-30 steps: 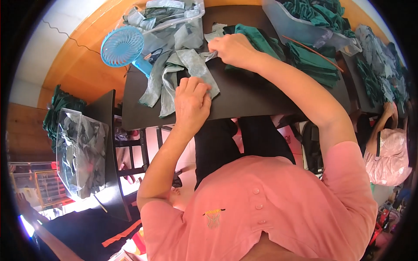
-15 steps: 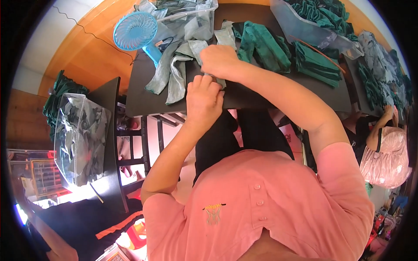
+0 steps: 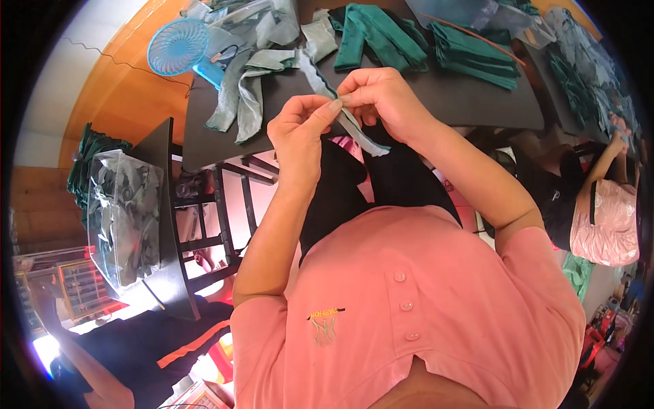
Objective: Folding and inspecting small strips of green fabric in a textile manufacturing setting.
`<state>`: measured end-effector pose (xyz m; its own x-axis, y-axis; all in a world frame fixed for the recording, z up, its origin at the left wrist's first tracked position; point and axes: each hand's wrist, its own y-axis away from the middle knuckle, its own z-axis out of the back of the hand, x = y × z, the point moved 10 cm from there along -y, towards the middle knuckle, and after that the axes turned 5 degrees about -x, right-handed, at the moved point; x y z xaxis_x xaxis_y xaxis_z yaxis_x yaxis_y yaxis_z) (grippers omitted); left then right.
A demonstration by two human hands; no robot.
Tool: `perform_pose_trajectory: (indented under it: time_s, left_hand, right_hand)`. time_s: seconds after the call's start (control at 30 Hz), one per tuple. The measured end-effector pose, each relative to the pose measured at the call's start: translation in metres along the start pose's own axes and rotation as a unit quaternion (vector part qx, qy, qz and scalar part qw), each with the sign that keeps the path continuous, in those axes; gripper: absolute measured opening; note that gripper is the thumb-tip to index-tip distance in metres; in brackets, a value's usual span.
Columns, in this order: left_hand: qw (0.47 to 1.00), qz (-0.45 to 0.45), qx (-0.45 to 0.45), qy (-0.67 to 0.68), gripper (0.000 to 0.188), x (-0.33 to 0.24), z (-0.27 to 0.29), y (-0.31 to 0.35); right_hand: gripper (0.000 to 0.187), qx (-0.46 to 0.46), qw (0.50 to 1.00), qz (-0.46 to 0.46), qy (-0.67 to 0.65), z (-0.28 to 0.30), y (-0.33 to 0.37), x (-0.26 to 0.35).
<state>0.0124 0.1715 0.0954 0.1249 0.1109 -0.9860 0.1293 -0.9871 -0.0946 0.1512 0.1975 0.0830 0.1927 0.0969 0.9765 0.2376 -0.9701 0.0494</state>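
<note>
A narrow grey-green fabric strip (image 3: 315,75) is pinched between both of my hands near the table's front edge. My left hand (image 3: 300,129) closes thumb and fingertips on its middle. My right hand (image 3: 385,102) grips it right alongside, with the fingertips nearly touching. One end of the strip runs up toward the far side of the table; the other hangs down to the right, over my lap. Other pale grey-green fabric strips (image 3: 250,105) lie on the table beyond my left hand. Dark green velvet strips (image 3: 381,37) lie folded beyond my right hand.
The dark table (image 3: 470,112) holds a blue fan (image 3: 178,48) and a clear bin (image 3: 272,24) of fabric. A green stack (image 3: 475,54) lies at right. At left stands another clear bin (image 3: 126,211). Co-workers sit at right (image 3: 603,225) and lower left (image 3: 150,347).
Both hands have drawn back toward me, lifting one strip off the table; it now stretches through my fingertips. My right hand has come down beside the left. The view has shifted slightly.
</note>
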Motion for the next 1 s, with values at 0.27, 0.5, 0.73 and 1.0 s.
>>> perform_pose_trajectory:
  time_s: [0.27, 0.5, 0.73, 1.0]
  left_hand:
    - [0.997, 0.033, 0.031, -0.063, 0.011, 0.011, -0.025, 0.039]
    - [0.986, 0.138, 0.069, 0.059, 0.007, 0.054, -0.030, 0.070]
    - [0.945, 0.243, 0.069, 0.207, 0.010, 0.079, -0.031, 0.095]
    - [0.968, 0.194, 0.097, 0.124, 0.010, 0.084, -0.036, 0.098]
  right_hand:
    - [0.006, -0.034, 0.999, 0.013, 0.026, 0.019, 0.049, -0.003]
    - [0.007, -0.028, 1.000, -0.008, -0.002, 0.026, 0.082, -0.033]
    - [0.008, -0.056, 0.992, -0.082, -0.080, 0.030, 0.101, -0.073]
    - [0.009, -0.083, 0.995, -0.036, -0.037, 0.031, 0.111, -0.072]
